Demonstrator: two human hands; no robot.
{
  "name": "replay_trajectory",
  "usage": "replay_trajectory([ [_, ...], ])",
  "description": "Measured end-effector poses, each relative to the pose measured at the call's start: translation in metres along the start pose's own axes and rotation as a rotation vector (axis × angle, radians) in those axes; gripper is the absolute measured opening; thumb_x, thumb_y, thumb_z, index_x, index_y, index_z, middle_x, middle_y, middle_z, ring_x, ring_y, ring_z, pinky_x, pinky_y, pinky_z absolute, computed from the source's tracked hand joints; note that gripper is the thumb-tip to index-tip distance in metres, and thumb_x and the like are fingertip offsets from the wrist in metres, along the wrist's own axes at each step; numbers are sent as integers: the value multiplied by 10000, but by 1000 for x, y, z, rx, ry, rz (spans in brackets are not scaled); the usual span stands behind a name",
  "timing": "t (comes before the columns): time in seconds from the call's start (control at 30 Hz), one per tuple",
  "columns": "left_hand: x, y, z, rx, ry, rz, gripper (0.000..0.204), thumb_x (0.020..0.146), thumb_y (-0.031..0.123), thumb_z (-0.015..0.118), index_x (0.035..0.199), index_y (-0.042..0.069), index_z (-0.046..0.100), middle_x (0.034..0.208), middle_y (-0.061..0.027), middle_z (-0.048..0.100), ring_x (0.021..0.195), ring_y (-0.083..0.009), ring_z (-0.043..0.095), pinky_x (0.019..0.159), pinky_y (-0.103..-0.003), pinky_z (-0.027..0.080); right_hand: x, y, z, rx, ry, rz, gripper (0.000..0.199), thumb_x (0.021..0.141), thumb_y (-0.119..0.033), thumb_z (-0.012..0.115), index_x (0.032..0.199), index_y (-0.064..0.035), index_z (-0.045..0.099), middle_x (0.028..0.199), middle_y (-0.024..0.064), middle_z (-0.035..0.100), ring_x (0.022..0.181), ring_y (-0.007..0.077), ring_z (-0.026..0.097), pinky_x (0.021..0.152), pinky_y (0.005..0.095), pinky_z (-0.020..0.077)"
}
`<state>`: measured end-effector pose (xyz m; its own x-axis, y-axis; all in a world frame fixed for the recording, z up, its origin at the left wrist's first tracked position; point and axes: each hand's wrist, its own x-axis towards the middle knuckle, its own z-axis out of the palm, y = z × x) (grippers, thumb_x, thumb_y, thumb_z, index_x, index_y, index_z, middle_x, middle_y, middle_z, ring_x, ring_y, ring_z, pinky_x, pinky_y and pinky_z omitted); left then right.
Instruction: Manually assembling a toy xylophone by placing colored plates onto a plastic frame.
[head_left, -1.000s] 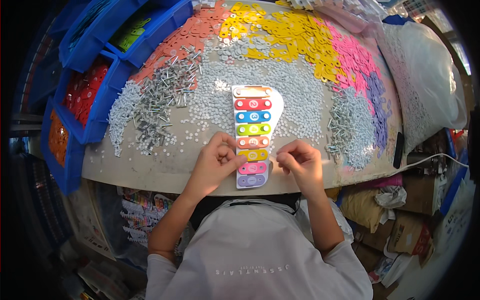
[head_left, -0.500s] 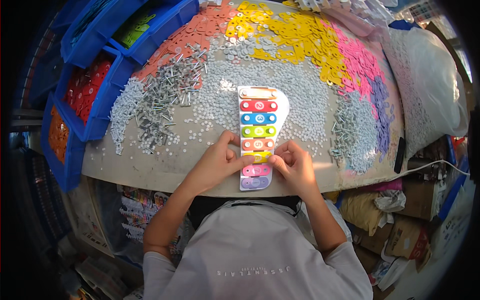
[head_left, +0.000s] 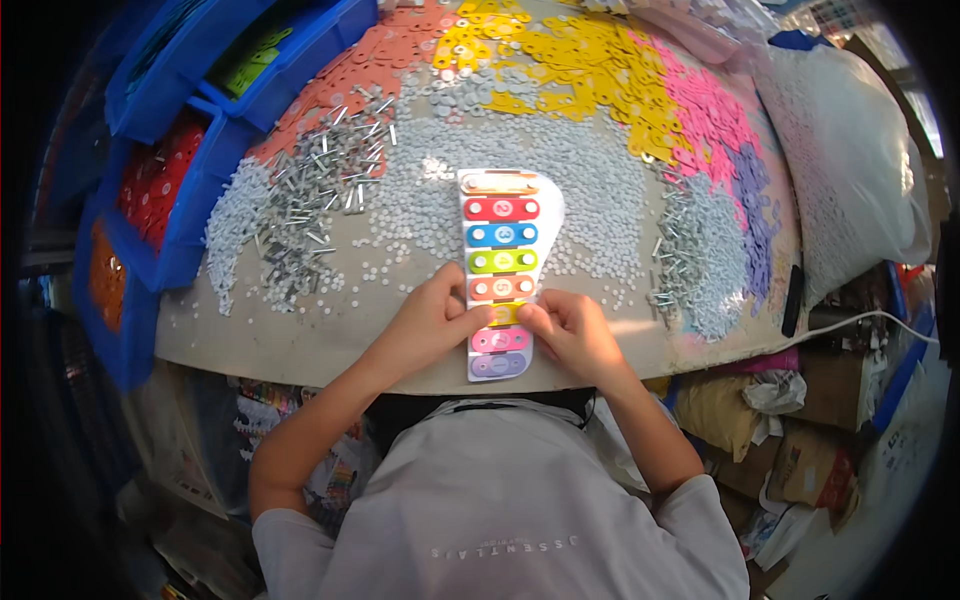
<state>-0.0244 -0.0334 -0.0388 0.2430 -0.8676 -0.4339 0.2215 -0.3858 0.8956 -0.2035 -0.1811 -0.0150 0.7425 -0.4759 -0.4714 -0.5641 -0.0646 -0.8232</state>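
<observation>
A toy xylophone (head_left: 502, 248) with a white base and coloured bars lies lengthwise on the table in front of me. Its bars run orange, red, blue, green, orange, yellow, pink and purple toward me. My left hand (head_left: 428, 325) and my right hand (head_left: 570, 332) meet at the yellow bar (head_left: 504, 314), fingertips pinched on its two ends. Whether a small part is between the fingers I cannot tell.
Small white washers (head_left: 420, 205) and metal screws (head_left: 310, 195) are spread over the round table (head_left: 300, 345). Orange, yellow, pink and purple flat pieces (head_left: 610, 70) lie at the far side. Blue bins (head_left: 180, 190) stand left; a white sack (head_left: 850, 150) sits right, cardboard boxes below.
My right hand has moved left onto the xylophone, and both hands now meet at the yellow bar. The xylophone has stayed in place.
</observation>
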Motion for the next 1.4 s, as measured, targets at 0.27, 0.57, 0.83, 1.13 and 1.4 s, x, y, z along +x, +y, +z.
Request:
replay_trajectory([
  [0.27, -5, 10, 4, -76, 61, 20, 184, 932, 90, 685, 975, 9, 525, 613, 26, 578, 583, 3, 490, 495, -209, 333, -1, -5, 3, -6, 55, 2, 492, 952, -430, 677, 742, 10, 609, 548, 43, 539, 522, 126, 453, 480, 354, 375],
  [0.57, -66, 2, -3, -90, 399, 135, 235, 970, 91, 646, 1181, 12, 578, 659, 72, 541, 614, 10, 429, 545, -191, 321, -43, 12, -69, -655, 962, -368, 61, 882, -32, 662, 930, -14, 628, 866, 142, 644, 809, 308, 629, 702, 395, 498],
  [0.83, -95, -17, -14, -4, 689, 215, 68, 977, 78, 638, 997, 16, 662, 726, 79, 554, 650, 12, 435, 559, -189, 338, -73, 61, -130, -931, 803, -135, 121, 796, 32, 622, 913, 2, 611, 938, 164, 607, 920, 370, 565, 800, 462, 446],
  [1.13, -133, -22, -124, 778, 1282, 314, 101, 900, 51, 687, 994, 16, 697, 926, -112, 605, 887, -267, 610, 780, -363, 489, -63, 69, -137, -921, 780, -215, 79, 850, 21, 612, 893, 21, 546, 887, 171, 569, 898, 375, 529, 794, 467, 416],
  [1.4, -138, -34, -165, 1124, 1327, 300, 121, 859, 63, 719, 973, 22, 717, 944, -110, 598, 919, -305, 602, 822, -398, 479, -60, 85, -146, -349, 921, -230, 77, 958, -53, 598, 902, -25, 553, 701, 2, 482, 622, 101, 461, 556, 286, 349],
])
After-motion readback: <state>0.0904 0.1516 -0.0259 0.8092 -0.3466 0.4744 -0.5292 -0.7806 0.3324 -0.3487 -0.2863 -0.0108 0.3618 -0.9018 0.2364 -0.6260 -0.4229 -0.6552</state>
